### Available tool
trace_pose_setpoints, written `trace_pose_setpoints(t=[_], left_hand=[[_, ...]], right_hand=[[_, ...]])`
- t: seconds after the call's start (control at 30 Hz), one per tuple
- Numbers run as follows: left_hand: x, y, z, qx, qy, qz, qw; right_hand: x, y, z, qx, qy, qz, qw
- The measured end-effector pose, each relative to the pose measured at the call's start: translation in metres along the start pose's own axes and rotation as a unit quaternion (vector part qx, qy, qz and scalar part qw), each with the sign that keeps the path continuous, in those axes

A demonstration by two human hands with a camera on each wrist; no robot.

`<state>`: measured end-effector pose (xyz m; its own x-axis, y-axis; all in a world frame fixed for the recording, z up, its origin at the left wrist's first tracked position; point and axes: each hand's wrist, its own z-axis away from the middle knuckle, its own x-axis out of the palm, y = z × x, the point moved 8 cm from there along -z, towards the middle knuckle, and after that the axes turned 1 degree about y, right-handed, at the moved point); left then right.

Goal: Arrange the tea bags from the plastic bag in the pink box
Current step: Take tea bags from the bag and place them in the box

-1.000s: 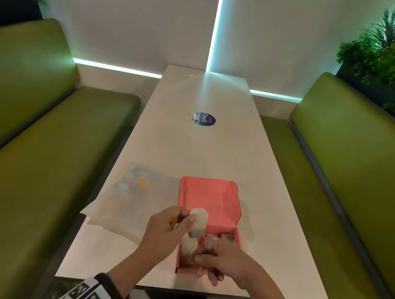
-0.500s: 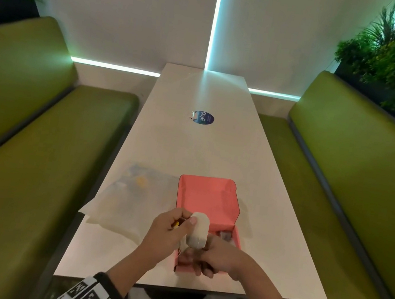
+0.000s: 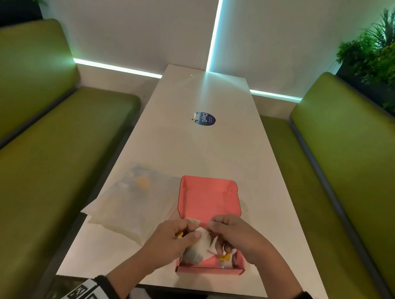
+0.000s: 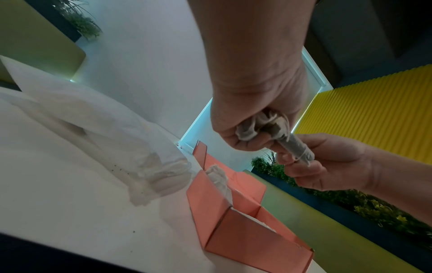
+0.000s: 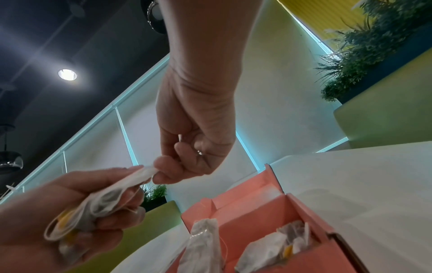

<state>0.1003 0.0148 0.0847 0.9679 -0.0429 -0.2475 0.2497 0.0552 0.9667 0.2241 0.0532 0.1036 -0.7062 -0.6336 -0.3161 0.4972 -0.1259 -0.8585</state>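
Note:
The pink box (image 3: 210,199) lies open near the table's front edge, lid tipped back, with tea bags (image 5: 202,247) inside it. Just above its left side, my left hand (image 3: 179,234) grips a bunch of tea bags (image 3: 197,249) with yellow tags. My right hand (image 3: 217,227) meets it from the right and pinches the end of one tea bag (image 5: 142,174) in that bunch. Seen from the left wrist, that tea bag (image 4: 297,147) stretches between the left hand (image 4: 247,129) and the right hand (image 4: 294,162). The clear plastic bag (image 3: 132,203) lies flat to the left of the box.
The long white table (image 3: 191,148) runs away from me, with a round blue sticker (image 3: 205,119) in its middle. Green benches (image 3: 19,173) line both sides, and planters stand behind their backs. The table's front edge is just below the box.
My right hand has risen out of the box to the left hand's bunch and now pinches a tea bag there. The left hand has dropped slightly toward the box.

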Motion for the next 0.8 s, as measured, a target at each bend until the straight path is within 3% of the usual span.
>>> trace_pose_setpoints(t=[0.1,0.37,0.47,0.57,0.8], left_hand=[[-0.001,-0.002,-0.001,-0.002,0.004,-0.01,1.0],[-0.005,-0.001,0.001,-0.002,0.022,-0.035,0.999],[-0.02,-0.012,0.0,-0.019,0.08,-0.063,0.995],[-0.031,-0.021,0.003,-0.053,0.109,-0.114,0.986],[-0.011,-0.046,0.007,-0.111,-0.04,-0.193,0.974]], right_hand=[[0.0,-0.003,0.001,0.001,0.002,-0.03,1.0],[-0.003,-0.006,0.004,-0.037,0.035,0.035,0.998],[-0.008,-0.005,0.0,-0.048,0.091,0.125,0.987],[-0.008,0.003,-0.004,-0.042,0.101,0.207,0.972],[0.019,0.023,-0.017,-0.049,0.028,0.233,0.971]])
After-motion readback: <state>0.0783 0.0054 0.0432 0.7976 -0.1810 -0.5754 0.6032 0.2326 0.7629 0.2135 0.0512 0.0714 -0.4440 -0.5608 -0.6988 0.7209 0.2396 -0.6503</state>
